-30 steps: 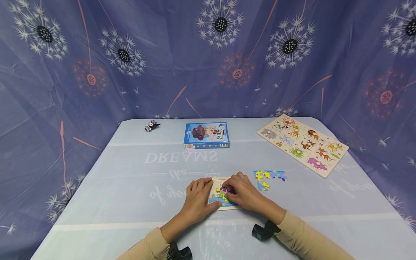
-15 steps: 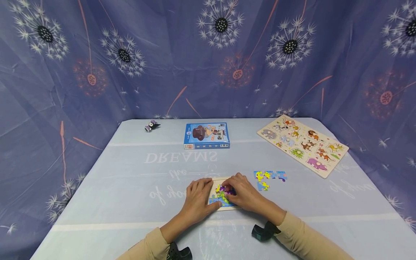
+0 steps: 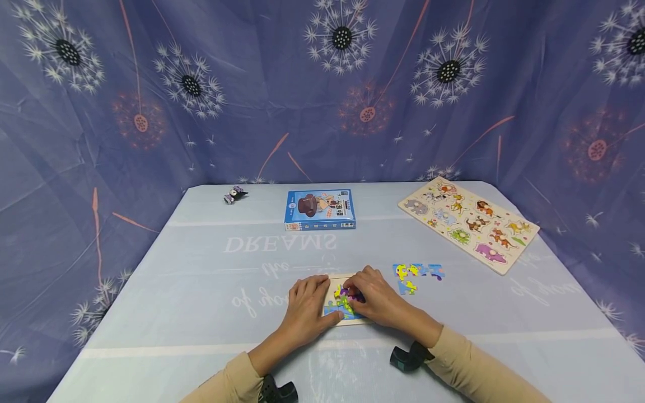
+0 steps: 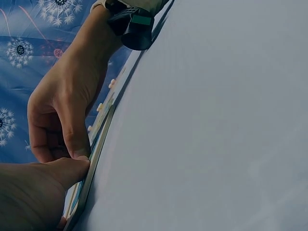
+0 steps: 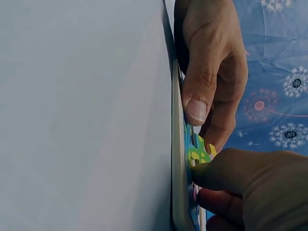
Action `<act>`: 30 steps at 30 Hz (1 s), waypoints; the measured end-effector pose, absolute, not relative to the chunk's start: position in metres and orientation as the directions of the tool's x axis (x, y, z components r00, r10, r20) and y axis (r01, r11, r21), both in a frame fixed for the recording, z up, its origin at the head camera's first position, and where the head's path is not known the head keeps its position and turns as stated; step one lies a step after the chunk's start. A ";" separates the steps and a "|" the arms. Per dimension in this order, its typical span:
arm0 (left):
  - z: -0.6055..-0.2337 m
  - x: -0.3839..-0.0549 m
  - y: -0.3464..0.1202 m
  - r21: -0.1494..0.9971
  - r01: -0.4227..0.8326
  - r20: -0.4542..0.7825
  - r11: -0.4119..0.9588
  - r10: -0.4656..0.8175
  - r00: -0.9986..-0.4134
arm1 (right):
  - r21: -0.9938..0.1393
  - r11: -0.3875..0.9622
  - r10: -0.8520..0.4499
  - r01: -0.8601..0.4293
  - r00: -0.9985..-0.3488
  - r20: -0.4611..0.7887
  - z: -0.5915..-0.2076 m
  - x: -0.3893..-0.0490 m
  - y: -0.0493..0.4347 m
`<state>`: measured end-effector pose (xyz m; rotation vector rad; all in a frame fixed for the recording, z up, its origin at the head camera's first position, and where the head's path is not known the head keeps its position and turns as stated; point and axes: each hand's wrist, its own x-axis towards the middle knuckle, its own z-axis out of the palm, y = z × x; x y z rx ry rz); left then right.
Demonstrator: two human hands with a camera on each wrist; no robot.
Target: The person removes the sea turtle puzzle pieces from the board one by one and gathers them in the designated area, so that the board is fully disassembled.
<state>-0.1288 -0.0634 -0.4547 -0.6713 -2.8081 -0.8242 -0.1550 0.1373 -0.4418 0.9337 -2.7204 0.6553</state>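
Note:
A small wooden puzzle board (image 3: 330, 286) lies on the table, with blue, green, yellow and purple pieces in it. My left hand (image 3: 305, 305) spans its left side, fingers at the edge and thumb on the near part. My right hand (image 3: 379, 299) is over the board's right side and pinches a puzzle piece, mostly hidden by the fingers; purple shows beside them. In the right wrist view a green and yellow piece (image 5: 199, 150) sits tilted up near the right thumb (image 5: 216, 174). Loose puzzle pieces (image 3: 418, 271) lie right of the board.
Farther back stands a blue game box (image 3: 319, 210). A small dark figurine (image 3: 234, 195) lies at the back left. At the right is a large wooden animal puzzle (image 3: 468, 224). A patterned curtain (image 3: 282, 101) hangs behind the table (image 3: 176, 313).
Almost nothing has moved. The right fingers shift very slightly over the same part of the board, while the left hand stays in place.

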 end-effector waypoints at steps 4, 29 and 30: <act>-0.455 -0.129 -0.063 0.471 0.450 0.247 0.759 0.376 -0.893 | -0.318 0.697 -0.558 -0.643 -0.765 0.323 -0.442 -0.156 0.138; -0.454 -0.129 -0.063 0.483 0.445 0.242 0.754 0.373 -0.896 | -0.290 0.760 -0.453 -0.582 -0.793 0.406 -0.431 -0.157 0.208; -0.454 -0.129 -0.063 0.481 0.445 0.245 0.755 0.372 -0.895 | -0.286 0.760 -0.451 -0.584 -0.790 0.415 -0.431 -0.157 0.214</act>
